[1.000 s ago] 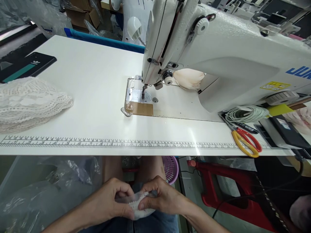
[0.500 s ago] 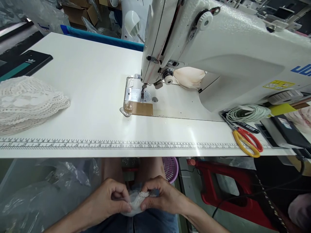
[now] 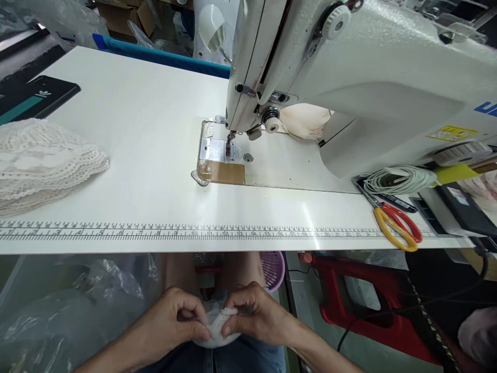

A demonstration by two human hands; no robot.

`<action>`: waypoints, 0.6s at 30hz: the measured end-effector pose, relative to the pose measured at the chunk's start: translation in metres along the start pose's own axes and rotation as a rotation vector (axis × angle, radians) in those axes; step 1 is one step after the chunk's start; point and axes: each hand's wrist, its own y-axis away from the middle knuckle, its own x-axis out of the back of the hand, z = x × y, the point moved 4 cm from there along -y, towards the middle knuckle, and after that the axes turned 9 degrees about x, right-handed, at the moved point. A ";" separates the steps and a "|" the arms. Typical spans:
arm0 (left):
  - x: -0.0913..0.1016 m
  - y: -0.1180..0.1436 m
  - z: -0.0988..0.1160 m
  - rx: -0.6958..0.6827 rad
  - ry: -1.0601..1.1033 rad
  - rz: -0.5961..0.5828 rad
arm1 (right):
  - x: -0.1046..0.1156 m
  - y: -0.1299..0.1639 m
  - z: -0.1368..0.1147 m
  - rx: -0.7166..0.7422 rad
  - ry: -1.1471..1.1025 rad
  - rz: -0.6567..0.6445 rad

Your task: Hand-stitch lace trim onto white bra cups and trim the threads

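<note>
A small bundle of white lace [image 3: 222, 324], with what looks like clear plastic about it, sits over my lap below the table edge. My left hand [image 3: 180, 317] pinches its left side between thumb and fingers. On the other side, my right hand [image 3: 254, 313] grips the lace edge with thumb and forefinger. Part of the bundle is hidden behind my fingers. Up on the table at the left lies a stack of white lace pieces [image 3: 46, 163], apart from both hands.
A sewing machine [image 3: 349, 98] stands on the white table [image 3: 155, 129], which has a printed ruler [image 3: 194, 232] along its front edge. Scissors [image 3: 396, 225] and a cord coil [image 3: 399, 180] lie right. Below are plastic bags [image 3: 77, 311], a purple basket [image 3: 273, 270] and a red stool [image 3: 361, 305].
Both hands keep their pinch on the lace bundle, with only slight finger movement. More of the white bundle shows below the fingers. The view has shifted a little.
</note>
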 end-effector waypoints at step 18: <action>-0.009 0.002 0.006 -0.018 -0.125 0.043 | -0.004 0.005 0.003 0.010 0.047 -0.048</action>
